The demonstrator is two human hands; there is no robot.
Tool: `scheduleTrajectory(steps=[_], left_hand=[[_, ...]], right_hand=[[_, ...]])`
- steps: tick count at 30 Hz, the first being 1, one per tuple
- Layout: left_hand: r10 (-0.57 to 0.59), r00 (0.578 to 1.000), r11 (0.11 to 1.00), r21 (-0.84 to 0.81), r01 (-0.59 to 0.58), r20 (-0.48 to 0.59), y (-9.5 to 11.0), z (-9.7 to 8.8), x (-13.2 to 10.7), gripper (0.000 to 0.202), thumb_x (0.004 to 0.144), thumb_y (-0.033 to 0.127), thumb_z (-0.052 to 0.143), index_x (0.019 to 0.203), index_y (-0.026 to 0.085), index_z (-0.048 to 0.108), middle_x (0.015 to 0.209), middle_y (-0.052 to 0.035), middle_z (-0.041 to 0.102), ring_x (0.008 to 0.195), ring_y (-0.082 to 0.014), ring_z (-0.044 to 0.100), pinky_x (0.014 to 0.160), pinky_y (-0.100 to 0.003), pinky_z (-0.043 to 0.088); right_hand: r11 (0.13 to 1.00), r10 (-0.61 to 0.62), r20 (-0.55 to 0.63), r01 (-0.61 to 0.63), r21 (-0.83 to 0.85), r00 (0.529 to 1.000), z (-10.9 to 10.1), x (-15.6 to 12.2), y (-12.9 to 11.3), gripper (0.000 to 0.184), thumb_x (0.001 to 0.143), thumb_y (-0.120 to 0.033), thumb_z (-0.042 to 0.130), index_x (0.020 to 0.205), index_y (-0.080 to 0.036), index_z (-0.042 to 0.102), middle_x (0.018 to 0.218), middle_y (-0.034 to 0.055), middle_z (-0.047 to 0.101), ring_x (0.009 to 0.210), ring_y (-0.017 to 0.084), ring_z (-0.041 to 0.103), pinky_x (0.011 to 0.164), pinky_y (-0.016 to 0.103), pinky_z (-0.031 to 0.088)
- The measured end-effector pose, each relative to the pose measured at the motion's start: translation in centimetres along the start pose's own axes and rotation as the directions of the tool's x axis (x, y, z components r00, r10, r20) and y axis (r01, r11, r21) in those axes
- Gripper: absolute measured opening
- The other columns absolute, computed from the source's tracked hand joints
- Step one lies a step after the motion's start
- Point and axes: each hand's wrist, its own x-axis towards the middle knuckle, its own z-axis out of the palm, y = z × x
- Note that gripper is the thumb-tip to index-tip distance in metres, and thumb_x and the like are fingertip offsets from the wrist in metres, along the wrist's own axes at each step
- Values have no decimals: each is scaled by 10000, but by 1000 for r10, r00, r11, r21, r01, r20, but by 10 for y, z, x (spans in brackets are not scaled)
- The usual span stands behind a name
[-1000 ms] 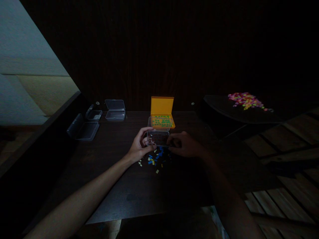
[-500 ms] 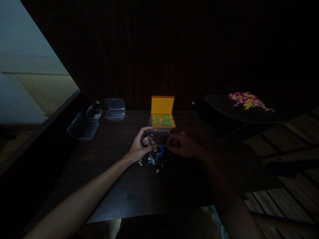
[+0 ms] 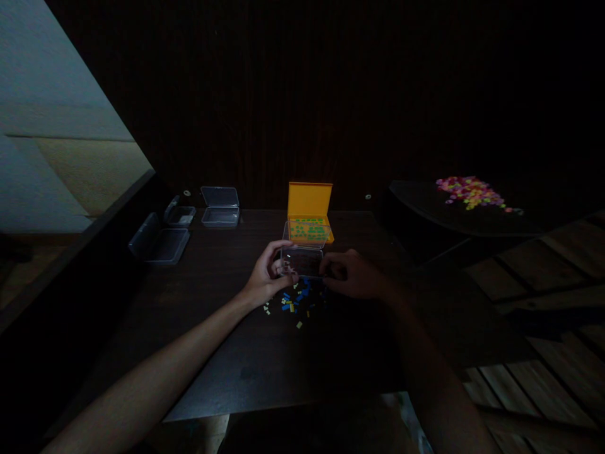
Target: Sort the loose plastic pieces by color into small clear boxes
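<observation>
A small clear plastic box (image 3: pixel 302 260) with its lid raised is held just above the table in the middle of the view. My left hand (image 3: pixel 269 274) is closed around its left side, thumb at the front and fingers behind. At the box's right edge my right hand (image 3: pixel 350 273) is closed, its curled fingertips against the rim; shadow hides the exact contact. Small blue, yellow and cream building bricks (image 3: pixel 295 299) lie scattered below the box. Behind it stands an open yellow case (image 3: pixel 309 198) with green pieces in its base.
Open clear boxes stand at the left: one by the back wall (image 3: pixel 220 215), a small one (image 3: pixel 181 215), and a wider one (image 3: pixel 170 246) near the side panel (image 3: pixel 94 252). Bright beads (image 3: pixel 470 192) are heaped on a dark raised shelf (image 3: pixel 416 198) at the right.
My right hand has shifted very slightly to the right along the box's edge. The left hand, box and bricks look the same; the view has moved a little.
</observation>
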Motion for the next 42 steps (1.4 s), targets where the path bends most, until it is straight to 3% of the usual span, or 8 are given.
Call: scheduleTrajectory(steps=[29, 42], left_hand=[[-19, 1000, 1000, -8, 19, -17, -1, 1, 2, 626, 621, 203, 816, 1162, 237, 501, 1288, -76, 538, 866, -136, 631, 735, -253, 530], [1, 1000, 1000, 20, -2, 5, -1, 0, 2, 617, 640, 216, 802, 1178, 243, 501, 1306, -79, 529, 843, -132, 638, 736, -263, 532]], right_hand=[[1000, -14, 31, 15, -8, 999, 9, 1, -2, 261, 767, -240, 664, 1023, -190, 656, 581, -59, 539, 524, 90, 480, 576, 217, 331], [1000, 7, 68, -7, 8, 998, 8, 4, -4, 197, 804, -285, 648, 955, -162, 682, 599, -34, 564, 521, 88, 482, 564, 219, 339]])
